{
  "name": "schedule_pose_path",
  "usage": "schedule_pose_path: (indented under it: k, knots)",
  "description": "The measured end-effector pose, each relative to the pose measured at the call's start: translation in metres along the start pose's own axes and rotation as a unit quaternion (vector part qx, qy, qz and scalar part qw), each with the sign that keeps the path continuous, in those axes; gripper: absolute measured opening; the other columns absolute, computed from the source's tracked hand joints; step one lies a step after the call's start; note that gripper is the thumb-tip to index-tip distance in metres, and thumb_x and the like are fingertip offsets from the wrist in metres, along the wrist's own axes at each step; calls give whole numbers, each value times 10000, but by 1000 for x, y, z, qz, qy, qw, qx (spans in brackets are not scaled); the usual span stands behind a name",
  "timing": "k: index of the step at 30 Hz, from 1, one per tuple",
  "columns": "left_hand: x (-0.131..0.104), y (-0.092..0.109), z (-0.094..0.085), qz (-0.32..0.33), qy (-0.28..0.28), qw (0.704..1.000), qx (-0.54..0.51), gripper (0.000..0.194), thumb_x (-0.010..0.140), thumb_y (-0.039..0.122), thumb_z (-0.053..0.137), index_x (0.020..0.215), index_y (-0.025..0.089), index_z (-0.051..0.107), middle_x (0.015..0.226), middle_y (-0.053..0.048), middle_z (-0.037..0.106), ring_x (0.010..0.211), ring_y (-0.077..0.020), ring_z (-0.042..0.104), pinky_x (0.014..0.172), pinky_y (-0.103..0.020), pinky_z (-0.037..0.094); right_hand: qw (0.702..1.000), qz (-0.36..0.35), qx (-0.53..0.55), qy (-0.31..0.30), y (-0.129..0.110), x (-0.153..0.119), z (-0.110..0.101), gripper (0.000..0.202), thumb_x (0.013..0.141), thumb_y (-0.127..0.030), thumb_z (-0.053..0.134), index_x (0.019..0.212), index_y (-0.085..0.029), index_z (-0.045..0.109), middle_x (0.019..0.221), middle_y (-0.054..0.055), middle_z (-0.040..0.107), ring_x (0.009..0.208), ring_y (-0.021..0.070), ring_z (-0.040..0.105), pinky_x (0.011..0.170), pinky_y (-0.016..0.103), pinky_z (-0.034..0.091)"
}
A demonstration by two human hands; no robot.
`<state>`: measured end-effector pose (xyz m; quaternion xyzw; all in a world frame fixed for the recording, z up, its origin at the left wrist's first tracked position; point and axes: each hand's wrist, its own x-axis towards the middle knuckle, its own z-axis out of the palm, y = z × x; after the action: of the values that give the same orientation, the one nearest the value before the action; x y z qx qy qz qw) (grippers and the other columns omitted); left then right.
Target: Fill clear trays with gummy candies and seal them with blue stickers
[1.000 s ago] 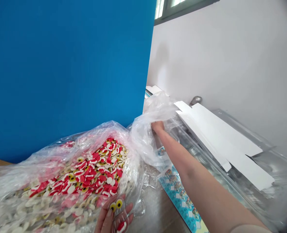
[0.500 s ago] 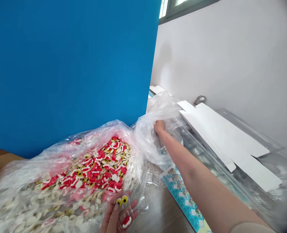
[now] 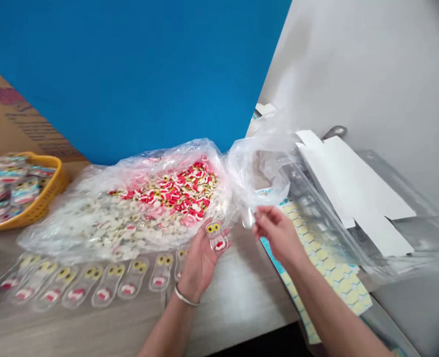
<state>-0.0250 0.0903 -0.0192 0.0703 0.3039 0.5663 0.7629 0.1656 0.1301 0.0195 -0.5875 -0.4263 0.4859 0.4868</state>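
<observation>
My left hand (image 3: 199, 265) is closed round the lower edge of a clear plastic shell (image 3: 222, 236) holding two yellow eye pieces and a red-and-white mouth piece. Just to the right, my right hand (image 3: 279, 235) pinches a small clear plastic piece (image 3: 247, 218), blurred at the fingertips. Behind both hands, a large clear bag (image 3: 104, 223) lies open over a heap of red, white and yellow pieces (image 3: 178, 191). In front of it runs a row of similar filled clear shells (image 3: 103, 285), several of them, flat on the table.
A yellow basket (image 3: 58, 186) of packed items stands at left before a cardboard box (image 3: 26, 119). Beside my right arm lie a yellow-and-blue patterned sheet (image 3: 323, 258), white card (image 3: 356, 183) and a crumpled clear bag (image 3: 242, 163). A blue panel (image 3: 130, 74) rises behind.
My right hand has come out of the crumpled bag towards my left hand, with a clear piece in its fingers. My left hand still holds the shell. The view has swung down and left.
</observation>
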Motion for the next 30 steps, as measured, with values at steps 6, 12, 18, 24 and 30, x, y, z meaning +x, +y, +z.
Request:
schedule_pose_path:
  k: [6,12,18,24,30]
  knots:
    - [-24,-23,4,18,-44,995,87,486,853,330,661,1303,236,505,1229,-101,633,849,-184,661,602,-262,492,997,35,45,-55,37,-94,43,368,763,-475,730,988,-211,605,779,-2,628,570,138,614,524,292,548]
    - [-52,-34,-5,70,-5,991,118,448,763,211,742,1176,228,571,1205,-73,656,1042,-210,646,855,-309,485,997,13,-62,-43,55,-112,42,278,797,-444,679,931,-218,588,721,-13,604,504,147,573,462,288,484]
    - [-76,-30,-16,80,9,987,137,270,739,201,753,988,176,652,1009,-74,708,985,-217,667,867,-323,474,990,-20,-81,-112,63,-126,45,254,820,-453,648,888,-209,628,802,29,680,661,170,606,611,293,488]
    - [-138,45,-92,199,192,905,323,300,683,296,777,933,159,681,871,-61,706,774,-173,635,725,-295,492,965,0,-146,-218,77,-143,44,315,805,-515,620,905,-222,676,748,41,668,653,189,594,605,305,482]
    - [-204,182,-194,257,441,741,437,462,577,272,808,959,155,574,593,56,571,562,-130,530,581,-262,444,954,47,-181,-236,101,-142,44,372,738,-577,608,881,-244,690,678,51,648,593,206,583,475,299,431]
